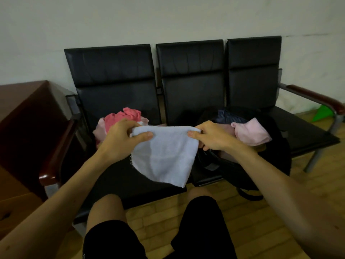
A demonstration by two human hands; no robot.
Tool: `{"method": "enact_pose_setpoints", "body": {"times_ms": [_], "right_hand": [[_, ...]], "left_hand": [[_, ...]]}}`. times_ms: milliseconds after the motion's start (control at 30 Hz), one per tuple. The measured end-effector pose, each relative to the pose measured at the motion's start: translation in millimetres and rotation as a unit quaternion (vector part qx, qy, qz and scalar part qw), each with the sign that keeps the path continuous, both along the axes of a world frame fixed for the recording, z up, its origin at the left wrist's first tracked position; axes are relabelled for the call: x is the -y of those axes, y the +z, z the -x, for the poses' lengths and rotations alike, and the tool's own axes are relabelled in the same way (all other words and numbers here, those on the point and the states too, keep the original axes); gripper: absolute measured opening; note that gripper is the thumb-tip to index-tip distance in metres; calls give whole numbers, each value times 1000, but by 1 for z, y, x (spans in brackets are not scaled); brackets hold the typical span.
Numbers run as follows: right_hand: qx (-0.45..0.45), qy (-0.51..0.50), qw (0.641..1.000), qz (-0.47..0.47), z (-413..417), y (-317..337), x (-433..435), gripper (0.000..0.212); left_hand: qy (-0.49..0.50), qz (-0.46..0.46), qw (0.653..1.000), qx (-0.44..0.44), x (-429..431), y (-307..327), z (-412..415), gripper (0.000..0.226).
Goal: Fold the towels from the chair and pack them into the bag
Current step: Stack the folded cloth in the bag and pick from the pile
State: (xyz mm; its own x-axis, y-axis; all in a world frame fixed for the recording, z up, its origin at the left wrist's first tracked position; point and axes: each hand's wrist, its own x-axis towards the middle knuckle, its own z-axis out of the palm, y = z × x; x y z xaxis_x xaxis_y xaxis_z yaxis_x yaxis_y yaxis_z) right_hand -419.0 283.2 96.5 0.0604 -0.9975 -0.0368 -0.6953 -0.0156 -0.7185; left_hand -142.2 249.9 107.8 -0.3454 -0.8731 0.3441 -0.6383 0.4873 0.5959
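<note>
Pale wall (168, 19) and a wooden floor (261, 212) frame the black three-seat chair (190, 81) in front of you, and you hold the white towel (164, 156) up over its front edge, between the left and middle seats. Your left hand (121, 137) pinches the towel's top left corner, thumb in front and fingers curled behind. Your right hand (211, 135) pinches the top right corner the same way, so both hands are clamped on the cloth and set apart, with the top edge stretched between them. The rest of the towel hangs free, its lower corner reaching just past the seat front above your knees. Behind your left hand, on the left seat, lies a crumpled heap: a coral-red towel (119, 116) on top, with a pale pink towel (99, 128) under and beside it. Just beside your right hand the black bag (270, 146) sits open on the middle and right seats, its lower end drooping over the seat edge. A folded light pink towel (250, 131) rests at the bag's mouth, touching a dark blue cloth (227, 116) behind it; you cannot tell whether that blue piece is a towel or lining. Further out, a reddish-brown cabinet (24, 109) stands left of the chair, a cardboard box (13, 193) sits low at the far left, and a green object (323, 114) lies on the floor past the right armrest (313, 96). Your black shorts (201, 230) fill the bottom of the view.
</note>
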Motion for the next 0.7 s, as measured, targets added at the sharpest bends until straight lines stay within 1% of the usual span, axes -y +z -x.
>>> {"method": "enact_pose_setpoints", "body": {"times_ms": [67,100,133,167,200,233,267,300,333,367,400,433,467,500,533,600,633,667,700], "right_hand": [[53,-10,997,-51,10,-8,-11,27],[98,-18,993,-66,17,-14,-13,28],[163,-18,983,-85,30,-17,-24,29],[243,-17,966,-91,27,-17,-23,30],[335,-55,938,-71,25,-20,-35,30],[416,-62,906,-53,19,-26,-41,29],[460,-108,881,-18,17,-35,-51,28],[471,-152,868,45,18,-45,-56,25],[503,-193,839,70,8,-49,-67,23],[510,-157,845,-1,-1,-53,-78,25],[513,-126,845,-82,-5,-54,-79,38],[524,-112,836,-119,-3,-59,-74,50],[499,-101,852,-123,6,-60,-76,54],[524,-102,840,-101,11,-59,-69,53],[539,-135,828,-78,28,-69,-71,52],[559,-159,811,-70,37,-66,-56,53],[557,-157,812,-73,40,-65,-52,53],[561,-156,810,-69,47,-68,-48,53],[576,-164,798,-68,53,-71,-45,53]], "left_hand": [[-48,-21,998,-16,-1,-4,11,24],[-68,-38,996,-33,-4,-3,18,30],[-87,-61,992,-61,-8,-1,26,35],[-102,-86,986,-95,-12,2,34,39],[-115,-109,978,-134,-15,3,41,41],[-124,-131,969,-170,-17,6,51,41],[-123,-144,961,-201,-19,6,59,37],[-119,-150,956,-222,-20,8,68,31],[-111,-154,953,-237,-17,8,75,22],[-99,-160,952,-239,-13,7,80,15],[-88,-175,952,-235,-7,5,88,10],[-74,-186,952,-230,-2,2,93,7],[-62,-206,947,-238,3,-2,97,5],[-44,-245,931,-268,5,-6,104,5],[-28,-297,902,-312,9,-12,110,9],[-26,-402,820,-408,9,-23,120,20],[-37,-446,774,-448,8,-32,125,28],[-55,-481,729,-483,10,-44,131,38],[-58,-509,689,-513,11,-58,136,53]]}}
